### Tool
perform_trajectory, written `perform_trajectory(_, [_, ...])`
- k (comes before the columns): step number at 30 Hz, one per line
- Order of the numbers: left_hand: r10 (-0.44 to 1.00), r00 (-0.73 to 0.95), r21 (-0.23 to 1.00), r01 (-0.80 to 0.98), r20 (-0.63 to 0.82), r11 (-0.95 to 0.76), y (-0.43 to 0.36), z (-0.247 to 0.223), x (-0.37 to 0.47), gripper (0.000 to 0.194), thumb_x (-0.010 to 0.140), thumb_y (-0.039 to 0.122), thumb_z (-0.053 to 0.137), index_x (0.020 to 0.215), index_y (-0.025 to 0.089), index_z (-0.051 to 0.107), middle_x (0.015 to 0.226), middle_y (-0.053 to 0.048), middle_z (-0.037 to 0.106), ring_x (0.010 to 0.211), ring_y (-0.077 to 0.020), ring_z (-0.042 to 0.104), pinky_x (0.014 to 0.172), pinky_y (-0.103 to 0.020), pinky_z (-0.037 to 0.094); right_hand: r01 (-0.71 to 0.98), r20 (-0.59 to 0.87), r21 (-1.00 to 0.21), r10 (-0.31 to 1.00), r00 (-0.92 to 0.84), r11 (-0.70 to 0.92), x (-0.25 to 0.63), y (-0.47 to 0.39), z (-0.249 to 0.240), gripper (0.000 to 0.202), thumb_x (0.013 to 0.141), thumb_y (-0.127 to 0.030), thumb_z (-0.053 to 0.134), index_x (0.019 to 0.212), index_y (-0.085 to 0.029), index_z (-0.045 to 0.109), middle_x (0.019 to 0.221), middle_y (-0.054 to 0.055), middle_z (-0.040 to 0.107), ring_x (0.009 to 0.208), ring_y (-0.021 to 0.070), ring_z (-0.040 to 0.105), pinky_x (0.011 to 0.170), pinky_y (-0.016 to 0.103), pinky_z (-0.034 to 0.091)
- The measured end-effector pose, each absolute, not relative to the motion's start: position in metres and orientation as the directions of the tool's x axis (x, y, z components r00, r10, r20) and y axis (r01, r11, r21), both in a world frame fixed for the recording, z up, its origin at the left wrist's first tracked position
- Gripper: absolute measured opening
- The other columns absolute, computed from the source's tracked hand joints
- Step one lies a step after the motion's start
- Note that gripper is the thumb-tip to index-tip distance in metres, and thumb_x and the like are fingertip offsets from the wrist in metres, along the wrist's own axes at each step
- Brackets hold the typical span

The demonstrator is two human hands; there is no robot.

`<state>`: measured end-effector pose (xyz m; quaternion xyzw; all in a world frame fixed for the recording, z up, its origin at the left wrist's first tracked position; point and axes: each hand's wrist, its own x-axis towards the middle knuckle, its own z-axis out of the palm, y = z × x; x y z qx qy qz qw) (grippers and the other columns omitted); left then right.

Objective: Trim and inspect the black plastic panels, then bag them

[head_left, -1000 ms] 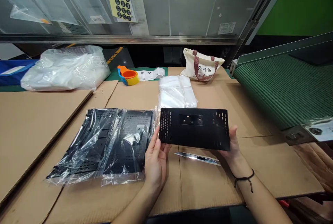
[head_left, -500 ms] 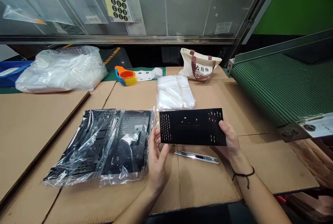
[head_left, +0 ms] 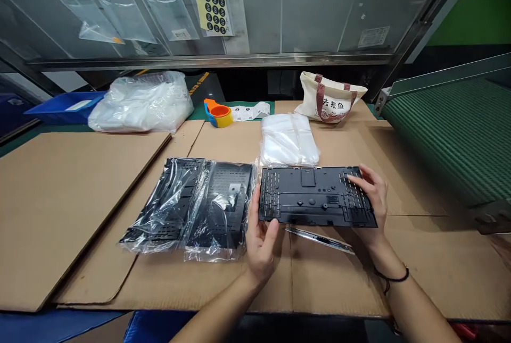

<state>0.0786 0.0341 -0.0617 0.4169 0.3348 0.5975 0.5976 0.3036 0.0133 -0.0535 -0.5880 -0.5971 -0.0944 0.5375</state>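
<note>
A black slotted panel (head_left: 315, 199) is held up between both hands, its ribbed side with small round studs facing me. My left hand (head_left: 261, 242) grips the panel's left end, thumb at the lower corner. The right end is in my right hand (head_left: 371, 199), with fingers over the slots. Under the panel's lower edge, a silver utility knife (head_left: 319, 239) lies on the cardboard. Two black panels in clear plastic bags, one on the left (head_left: 170, 205) and one nearer my left hand (head_left: 219, 207), lie side by side.
Behind the panel sits a stack of clear bags (head_left: 289, 140). Farther back are a tape dispenser (head_left: 219, 114), a cloth bag (head_left: 329, 99), a large plastic bundle (head_left: 139, 102) and a blue tray (head_left: 66, 108). A green conveyor (head_left: 459, 135) stands at the right; a cardboard sheet (head_left: 80, 199) lies left.
The panel has been turned over, from its smooth face to its ribbed face. My right hand's fingers have moved onto its slotted right end. The camera view has shifted left.
</note>
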Motion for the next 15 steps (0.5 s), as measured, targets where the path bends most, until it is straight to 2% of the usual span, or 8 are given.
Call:
perform_trajectory(2, [0.962,0.061,0.904,-0.364,0.265,-0.226,0.032,-0.063,0.081,0.060,0.090,0.023,0.057,0.145,0.037,0.039,0.156,0.004,0.033,0.146,-0.0219,0.023,0.122,-0.039,0.020,0.783,0.782,-0.532,0.543,0.307,0.323,0.298,0.014,-0.057,0.042,0.084,-0.026,0.061,0.126,-0.031,0.058,0.138,0.008,0.050,0.126,0.0291,0.047,0.104,0.055,0.038])
perform_trajectory(3, [0.954,0.058,0.898,-0.359,0.294,-0.255,0.032,-0.063,0.082,0.059,0.091,0.021,0.055,0.145,0.039,0.037,0.157,0.006,0.032,0.146,-0.0208,0.023,0.122,-0.038,0.021,0.773,0.786,-0.541,0.527,0.323,0.333,0.296,0.015,-0.059,0.045,0.083,-0.025,0.062,0.127,-0.031,0.057,0.138,0.008,0.049,0.126,0.0287,0.047,0.104,0.055,0.037])
perform_trajectory(8, [0.933,0.078,0.892,-0.331,0.352,-0.308,0.029,-0.069,0.083,0.065,0.093,0.016,0.050,0.148,0.043,0.028,0.159,0.007,0.025,0.147,-0.0209,0.021,0.123,-0.042,0.019,0.745,0.805,-0.559,0.452,0.384,0.364,0.295,0.019,-0.062,0.049,0.082,-0.020,0.062,0.130,-0.029,0.055,0.138,0.008,0.051,0.130,0.0284,0.046,0.109,0.056,0.031])
perform_trajectory(11, [0.912,0.096,0.889,-0.282,0.399,-0.360,0.027,-0.073,0.082,0.068,0.092,0.013,0.050,0.149,0.042,0.026,0.160,0.008,0.023,0.148,-0.0195,0.018,0.123,-0.040,0.016,0.707,0.810,-0.579,0.387,0.441,0.406,0.296,0.020,-0.064,0.045,0.087,-0.015,0.057,0.129,-0.031,0.056,0.139,0.005,0.053,0.133,0.0245,0.045,0.112,0.052,0.030])
perform_trajectory(15, [0.887,0.095,0.874,-0.246,0.452,-0.420,0.025,-0.076,0.082,0.070,0.092,0.010,0.048,0.150,0.040,0.024,0.160,0.006,0.022,0.148,-0.0183,0.016,0.123,-0.036,0.017,0.654,0.791,-0.612,0.365,0.492,0.444,0.294,0.021,-0.067,0.041,0.090,-0.013,0.056,0.126,-0.032,0.059,0.140,0.001,0.054,0.134,0.0195,0.045,0.115,0.046,0.029])
